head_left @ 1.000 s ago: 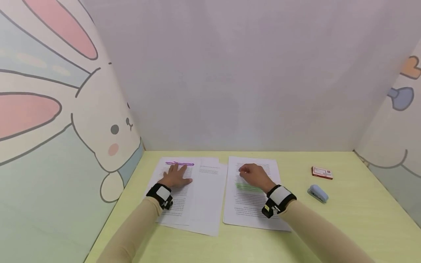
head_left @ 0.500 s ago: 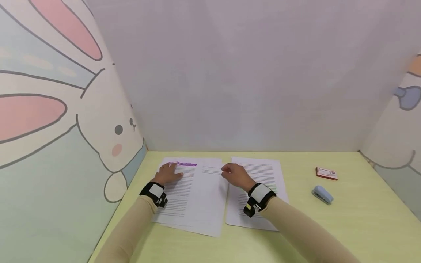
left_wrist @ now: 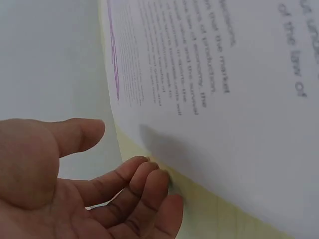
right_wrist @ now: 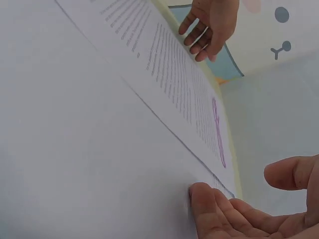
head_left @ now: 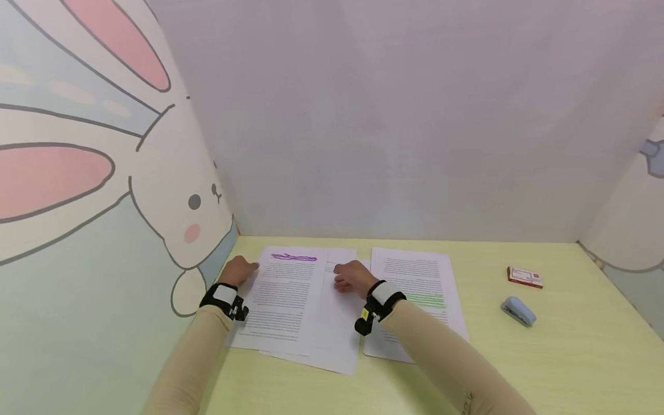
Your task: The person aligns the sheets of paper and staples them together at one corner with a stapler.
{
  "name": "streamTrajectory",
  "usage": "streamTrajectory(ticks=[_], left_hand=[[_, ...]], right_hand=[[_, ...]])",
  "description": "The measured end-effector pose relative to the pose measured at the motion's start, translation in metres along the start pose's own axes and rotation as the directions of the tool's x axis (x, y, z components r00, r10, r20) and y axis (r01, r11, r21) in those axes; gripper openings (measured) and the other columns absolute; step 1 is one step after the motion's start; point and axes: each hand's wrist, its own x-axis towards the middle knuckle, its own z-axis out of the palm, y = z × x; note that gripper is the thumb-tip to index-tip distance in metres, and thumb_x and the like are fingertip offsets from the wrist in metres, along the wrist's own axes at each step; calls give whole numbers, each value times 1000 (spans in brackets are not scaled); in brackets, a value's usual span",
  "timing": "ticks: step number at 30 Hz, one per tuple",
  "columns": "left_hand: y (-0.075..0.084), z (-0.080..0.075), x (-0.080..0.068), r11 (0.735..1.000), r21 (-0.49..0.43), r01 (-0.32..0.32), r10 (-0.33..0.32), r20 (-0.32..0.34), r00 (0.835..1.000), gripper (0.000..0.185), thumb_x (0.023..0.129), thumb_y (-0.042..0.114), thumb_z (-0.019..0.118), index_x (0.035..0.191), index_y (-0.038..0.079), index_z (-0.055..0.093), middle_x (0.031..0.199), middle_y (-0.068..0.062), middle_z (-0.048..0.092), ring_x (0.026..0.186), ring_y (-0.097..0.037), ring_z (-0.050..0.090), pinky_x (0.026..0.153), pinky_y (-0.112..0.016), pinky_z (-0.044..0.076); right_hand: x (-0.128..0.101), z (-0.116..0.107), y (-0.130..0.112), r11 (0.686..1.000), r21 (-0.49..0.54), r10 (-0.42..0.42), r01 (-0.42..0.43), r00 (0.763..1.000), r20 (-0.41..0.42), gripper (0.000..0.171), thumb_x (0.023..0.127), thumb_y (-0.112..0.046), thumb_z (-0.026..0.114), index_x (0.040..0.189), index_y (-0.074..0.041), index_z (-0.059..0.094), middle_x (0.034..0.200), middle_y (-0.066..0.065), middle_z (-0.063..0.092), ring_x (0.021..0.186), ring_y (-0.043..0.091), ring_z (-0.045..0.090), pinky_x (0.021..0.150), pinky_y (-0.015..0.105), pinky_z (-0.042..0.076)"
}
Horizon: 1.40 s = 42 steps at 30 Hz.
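Two hands are working the left paper stack (head_left: 290, 300). Left hand (head_left: 240, 270), fingers relaxed and holding nothing, is touching its left edge. Right hand (head_left: 351, 276), fingers loose and empty, is resting fingertips on the lower sheet (head_left: 334, 323).

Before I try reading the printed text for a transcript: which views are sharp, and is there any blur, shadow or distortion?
Head view: evenly lit, wide-angle bending of the walls, text on the purple-marked sheet too small to read. Left wrist view: near print blurred, the left hand casts a soft shadow on the sheet. Right wrist view: steep angle, text unreadable beside the right hand.

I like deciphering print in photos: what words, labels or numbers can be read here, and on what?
"of the law of", partly cut off: purple-marked sheet, left wrist view.
Its other lines: too blurred.
Green-marked sheet: print too small.
Red box: label unreadable.
Stapler: no visible text.
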Motion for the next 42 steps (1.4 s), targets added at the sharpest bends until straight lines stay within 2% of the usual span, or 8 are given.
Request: streamTrajectory(ticks=[1, 4, 10, 14, 17, 26, 33, 42], left_hand=[[-1, -2, 1, 1000, -22, 22, -21, 18, 1000, 45, 101, 25, 54, 61, 4, 48, 56, -3, 41, 50, -18, 43, 51, -30, 35], [-4, -5, 3, 994, -100, 47, -42, 56, 998, 49, 101, 22, 53, 55, 11, 43, 51, 1, 37, 44, -12, 36, 47, -26, 30], [-9, 0, 9, 961, -258, 99, -70, 119, 990, 44, 102, 17, 53, 60, 8, 47, 53, 2, 37, 44, -10, 33, 47, -23, 29], [-11, 2, 10, 937, -327, 120, -76, 147, 986, 32, 104, 18, 54, 80, -3, 60, 63, -3, 50, 53, -13, 45, 51, -25, 38], [-13, 1, 10, 922, -369, 117, -60, 164, 985, 29, 103, 17, 54, 102, -10, 65, 78, -9, 62, 66, -16, 57, 60, -28, 47], [-12, -1, 8, 930, -354, 94, -16, 217, 976, 21, 100, 5, 58, 107, -12, 67, 83, -11, 67, 70, -18, 63, 62, -30, 52], [-11, 0, 5, 910, -405, 93, 5, 235, 972, 17, 102, 5, 56, 89, -5, 63, 81, -9, 68, 68, -15, 64, 61, -28, 53], [-10, 0, 4, 885, -451, 112, 20, 277, 961, 21, 104, 7, 56, 112, -12, 62, 92, -15, 71, 72, -18, 68, 62, -28, 55]], right_hand=[[1, 3, 0, 999, 30, 18, -18, 1000, -5, 51, 99, -12, 57, 141, 14, 44, 123, 29, 61, 100, 31, 68, 87, 37, 57], [3, 12, 1, 997, 68, 41, -40, 999, -12, 47, 99, -11, 57, 138, 13, 46, 120, 28, 63, 97, 30, 69, 87, 37, 57], [4, 22, 2, 992, 110, 65, -63, 998, -13, 40, 98, -10, 57, 131, 11, 51, 113, 24, 65, 89, 26, 69, 84, 35, 58], [5, 24, 4, 988, 135, 79, -77, 997, -12, 39, 98, -9, 57, 130, 11, 50, 112, 23, 65, 85, 24, 67, 82, 33, 58], [7, 25, 5, 985, 151, 89, -86, 996, -13, 39, 97, -9, 59, 129, 10, 51, 110, 21, 65, 84, 23, 67, 80, 32, 58], [8, 27, 7, 975, 203, 79, -86, 996, 42, 37, 97, -8, 59, 129, 10, 55, 113, 21, 65, 82, 20, 65, 77, 30, 57], [7, 34, 8, 973, 220, 51, -70, 994, 94, 31, 99, -5, 58, 125, 10, 60, 110, 21, 64, 91, 24, 66, 83, 34, 58], [10, 36, 15, 979, 195, 40, -64, 991, 124, 25, 99, 1, 56, 120, 10, 63, 105, 19, 72, 87, 23, 71, 77, 34, 60]])
